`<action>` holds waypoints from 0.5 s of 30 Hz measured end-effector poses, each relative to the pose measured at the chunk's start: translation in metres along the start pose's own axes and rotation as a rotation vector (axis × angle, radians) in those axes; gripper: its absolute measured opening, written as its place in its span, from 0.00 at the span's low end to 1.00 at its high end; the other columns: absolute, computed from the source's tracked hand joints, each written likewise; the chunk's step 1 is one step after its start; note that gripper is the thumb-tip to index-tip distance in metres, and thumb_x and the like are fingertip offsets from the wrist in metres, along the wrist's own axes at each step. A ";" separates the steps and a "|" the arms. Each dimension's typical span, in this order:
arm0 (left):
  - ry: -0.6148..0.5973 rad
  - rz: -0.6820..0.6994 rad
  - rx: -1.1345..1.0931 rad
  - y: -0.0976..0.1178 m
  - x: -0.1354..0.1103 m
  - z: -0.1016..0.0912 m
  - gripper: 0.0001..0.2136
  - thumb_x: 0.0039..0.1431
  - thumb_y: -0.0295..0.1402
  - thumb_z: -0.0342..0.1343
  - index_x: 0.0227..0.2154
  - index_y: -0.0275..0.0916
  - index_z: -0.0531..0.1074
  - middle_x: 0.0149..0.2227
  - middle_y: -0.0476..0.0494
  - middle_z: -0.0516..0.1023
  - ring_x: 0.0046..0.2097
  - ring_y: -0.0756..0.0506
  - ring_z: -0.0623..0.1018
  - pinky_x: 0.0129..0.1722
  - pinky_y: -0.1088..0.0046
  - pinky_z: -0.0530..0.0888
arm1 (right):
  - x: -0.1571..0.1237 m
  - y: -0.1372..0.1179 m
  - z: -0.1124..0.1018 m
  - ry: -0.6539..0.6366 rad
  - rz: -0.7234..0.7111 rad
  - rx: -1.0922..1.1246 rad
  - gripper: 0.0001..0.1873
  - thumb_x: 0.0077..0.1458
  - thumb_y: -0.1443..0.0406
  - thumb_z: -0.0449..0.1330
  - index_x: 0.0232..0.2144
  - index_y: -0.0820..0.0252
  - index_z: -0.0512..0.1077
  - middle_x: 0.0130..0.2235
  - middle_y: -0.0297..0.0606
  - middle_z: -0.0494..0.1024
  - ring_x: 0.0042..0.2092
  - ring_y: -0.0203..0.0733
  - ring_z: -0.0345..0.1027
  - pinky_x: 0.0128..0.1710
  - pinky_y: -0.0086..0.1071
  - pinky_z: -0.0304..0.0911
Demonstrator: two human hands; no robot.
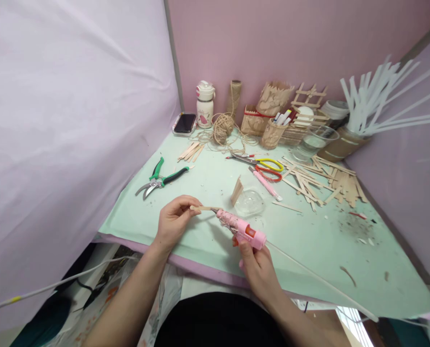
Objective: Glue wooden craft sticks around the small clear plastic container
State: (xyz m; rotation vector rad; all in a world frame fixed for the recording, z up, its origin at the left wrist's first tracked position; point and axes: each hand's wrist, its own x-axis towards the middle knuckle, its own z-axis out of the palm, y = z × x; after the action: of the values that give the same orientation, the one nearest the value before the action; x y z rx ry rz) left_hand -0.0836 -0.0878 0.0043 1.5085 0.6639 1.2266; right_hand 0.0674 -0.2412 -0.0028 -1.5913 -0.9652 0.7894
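Between the thumb and fingers of my left hand (177, 219) is a wooden craft stick (203, 208), held level and pointing right. My right hand (258, 267) is wrapped round the handle of a pink hot glue gun (240, 227). The gun's nozzle meets the stick's right end or lies just over it. A long glue stick (319, 279) trails out of the gun's back. Just beyond the gun stand a small upright panel of craft sticks (237, 192) and a clear plastic dish (250, 202).
Green-handled pruning shears (159, 180) lie at left. Farther back are scissors (262, 163), a pink pen (267, 184) and a ball of twine (222, 127). Loose craft sticks (305, 185) spread at right, near a holder of white glue sticks (370, 101). A bottle (205, 106) and phone (185, 123) stand behind.
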 end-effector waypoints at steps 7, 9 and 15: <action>0.019 -0.015 0.041 0.001 -0.001 0.000 0.05 0.48 0.31 0.67 0.26 0.37 0.77 0.28 0.44 0.79 0.33 0.47 0.78 0.34 0.71 0.74 | 0.000 0.001 -0.001 -0.001 -0.014 -0.017 0.25 0.57 0.44 0.53 0.31 0.56 0.77 0.24 0.38 0.75 0.25 0.45 0.69 0.24 0.34 0.67; 0.015 -0.014 0.045 0.001 -0.001 0.000 0.05 0.48 0.31 0.67 0.26 0.37 0.77 0.28 0.44 0.79 0.33 0.47 0.78 0.34 0.71 0.74 | 0.000 0.001 -0.001 -0.001 -0.009 -0.014 0.25 0.57 0.44 0.53 0.30 0.56 0.77 0.24 0.38 0.75 0.25 0.44 0.68 0.23 0.34 0.66; 0.006 0.010 0.016 0.002 -0.001 0.000 0.03 0.48 0.28 0.67 0.26 0.38 0.78 0.28 0.45 0.79 0.33 0.47 0.77 0.33 0.72 0.74 | 0.001 0.000 -0.001 -0.012 -0.011 -0.016 0.24 0.57 0.44 0.53 0.29 0.56 0.77 0.21 0.36 0.72 0.23 0.43 0.66 0.23 0.34 0.65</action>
State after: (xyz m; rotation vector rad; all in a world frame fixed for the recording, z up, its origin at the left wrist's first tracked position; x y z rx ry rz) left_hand -0.0838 -0.0890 0.0057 1.5236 0.6730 1.2363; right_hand 0.0690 -0.2412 -0.0022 -1.5953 -0.9907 0.7859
